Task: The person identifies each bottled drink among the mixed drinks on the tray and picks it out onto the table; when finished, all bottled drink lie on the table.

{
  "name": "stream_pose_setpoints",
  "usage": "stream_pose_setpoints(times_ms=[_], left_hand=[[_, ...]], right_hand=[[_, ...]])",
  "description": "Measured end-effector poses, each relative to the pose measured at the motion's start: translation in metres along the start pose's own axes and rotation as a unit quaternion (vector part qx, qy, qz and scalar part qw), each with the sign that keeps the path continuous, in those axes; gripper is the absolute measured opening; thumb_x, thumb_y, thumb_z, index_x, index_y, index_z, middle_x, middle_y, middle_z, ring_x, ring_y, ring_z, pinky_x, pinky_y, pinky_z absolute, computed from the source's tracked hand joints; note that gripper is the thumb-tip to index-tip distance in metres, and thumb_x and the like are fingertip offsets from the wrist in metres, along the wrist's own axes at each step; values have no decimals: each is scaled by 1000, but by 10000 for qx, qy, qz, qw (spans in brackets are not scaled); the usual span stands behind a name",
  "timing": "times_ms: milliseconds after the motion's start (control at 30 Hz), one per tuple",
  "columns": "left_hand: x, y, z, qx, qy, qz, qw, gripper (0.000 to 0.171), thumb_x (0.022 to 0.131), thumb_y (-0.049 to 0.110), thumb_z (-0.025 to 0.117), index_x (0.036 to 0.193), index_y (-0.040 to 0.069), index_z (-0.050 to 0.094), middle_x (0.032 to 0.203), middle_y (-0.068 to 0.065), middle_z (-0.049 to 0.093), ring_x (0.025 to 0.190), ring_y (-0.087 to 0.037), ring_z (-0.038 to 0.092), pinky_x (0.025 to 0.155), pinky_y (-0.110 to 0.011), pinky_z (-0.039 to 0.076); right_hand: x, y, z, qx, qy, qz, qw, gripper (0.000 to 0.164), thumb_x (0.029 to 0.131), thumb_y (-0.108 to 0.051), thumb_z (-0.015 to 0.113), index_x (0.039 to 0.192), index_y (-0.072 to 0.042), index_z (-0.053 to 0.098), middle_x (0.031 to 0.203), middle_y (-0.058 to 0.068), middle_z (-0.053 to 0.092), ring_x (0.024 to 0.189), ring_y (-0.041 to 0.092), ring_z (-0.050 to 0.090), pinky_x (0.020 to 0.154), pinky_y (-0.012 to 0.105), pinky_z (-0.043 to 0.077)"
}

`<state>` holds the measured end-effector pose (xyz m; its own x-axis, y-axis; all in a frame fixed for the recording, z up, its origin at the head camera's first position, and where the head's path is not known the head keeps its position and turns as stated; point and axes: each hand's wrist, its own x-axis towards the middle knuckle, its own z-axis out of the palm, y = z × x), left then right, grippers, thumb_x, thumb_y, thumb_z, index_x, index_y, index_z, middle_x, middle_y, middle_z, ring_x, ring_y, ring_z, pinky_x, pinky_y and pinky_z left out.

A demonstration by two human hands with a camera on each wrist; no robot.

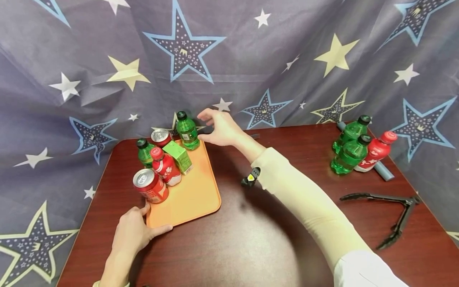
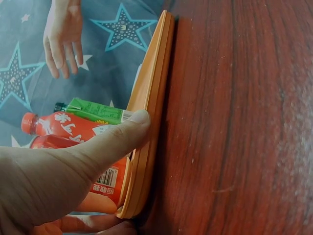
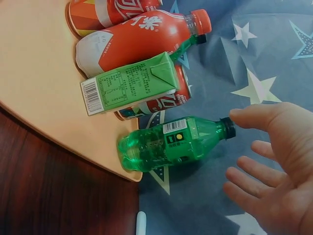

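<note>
An orange tray (image 1: 195,195) lies on the table. Upright on it stand a green bottle (image 1: 187,129) at the back right corner, a green drink carton (image 1: 179,157), a red bottle (image 1: 166,169), a red can (image 1: 152,187) at the front left, another red can (image 1: 161,136) and a second green bottle (image 1: 145,153) behind. My left hand (image 1: 132,231) holds the tray's front left corner, its thumb (image 2: 117,134) along the front rim and fingers around the side. My right hand (image 1: 223,128) is beside the back right green bottle, fingers loosely spread, thumb close by its black cap (image 3: 228,128).
At the table's right stand two green bottles (image 1: 349,155) and a red bottle (image 1: 376,151), with a grey stick (image 1: 384,171) by them. Black tongs (image 1: 405,203) lie spread apart nearer the front right. A star-patterned cloth (image 1: 229,59) hangs behind the table.
</note>
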<state>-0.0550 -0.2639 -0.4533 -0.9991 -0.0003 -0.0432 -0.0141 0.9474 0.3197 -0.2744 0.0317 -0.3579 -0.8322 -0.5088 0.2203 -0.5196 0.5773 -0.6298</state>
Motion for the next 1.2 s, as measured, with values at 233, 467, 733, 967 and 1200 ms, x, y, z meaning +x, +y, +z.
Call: stream_pose_setpoints(times_ms=[233, 467, 733, 967, 1200], left_hand=[[1, 0, 0, 5, -75, -54, 10000, 108, 64, 63, 96, 138, -10, 64, 103, -32, 69, 97, -53, 67, 89, -66, 55], [0, 0, 0, -21, -49, -46, 10000, 108, 63, 62, 97, 137, -10, 64, 104, -32, 70, 97, -53, 68, 89, -66, 55], [2, 2, -1, -5, -96, -81, 9999, 108, 64, 63, 96, 137, -10, 65, 102, -31, 70, 96, -51, 68, 89, -65, 55], [2, 2, -1, 13, -43, -12, 10000, 105, 64, 62, 97, 134, -10, 66, 97, -28, 70, 92, -49, 67, 88, -65, 56], [2, 0, -1, 39, -67, -24, 10000, 106, 64, 64, 96, 134, -10, 66, 99, -30, 70, 94, -50, 67, 90, -66, 55]], right_hand=[[8, 3, 9, -13, 2, 176, 9998, 58, 91, -24, 84, 141, -6, 61, 145, 13, 66, 127, 28, 69, 111, 35, 52], [19, 5, 20, -78, -2, 266, 9996, 59, 92, -26, 82, 143, -6, 60, 146, 12, 66, 129, 28, 67, 112, 37, 50], [33, 5, 35, -34, 202, 326, 9993, 63, 91, -29, 84, 143, -7, 58, 144, 13, 66, 128, 30, 68, 111, 37, 51], [38, 3, 46, 25, 207, 370, 9991, 69, 91, -31, 84, 148, -8, 53, 148, 12, 63, 130, 27, 67, 112, 32, 51], [45, 3, 54, -94, 202, 453, 9987, 76, 90, -32, 83, 153, -8, 47, 151, 12, 61, 135, 26, 63, 115, 35, 49]])
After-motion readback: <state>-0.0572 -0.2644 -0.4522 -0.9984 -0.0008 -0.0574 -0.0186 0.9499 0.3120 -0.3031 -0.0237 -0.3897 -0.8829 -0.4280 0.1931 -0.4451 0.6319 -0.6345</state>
